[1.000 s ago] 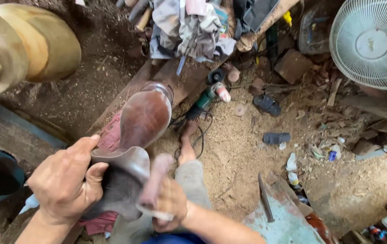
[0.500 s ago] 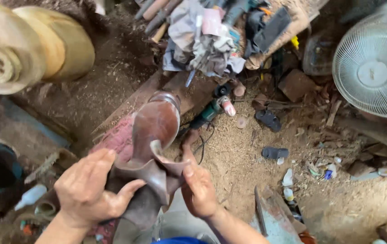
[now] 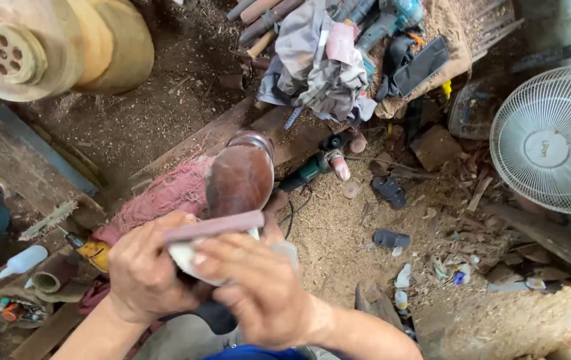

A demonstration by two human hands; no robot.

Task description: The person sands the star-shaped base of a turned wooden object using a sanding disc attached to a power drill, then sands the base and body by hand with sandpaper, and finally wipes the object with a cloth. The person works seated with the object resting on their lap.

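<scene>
Both hands' fingers (image 3: pixel 232 263) clamp a folded reddish sheet (image 3: pixel 215 227) lying crosswise, just below the dark wooden vase (image 3: pixel 240 177), which points away.

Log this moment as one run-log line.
left hand: gripping folded sandpaper sheet | right hand: gripping sheet too | dark wooden vase: just beyond sheet, on pink cloth | floor: sawdust
</scene>
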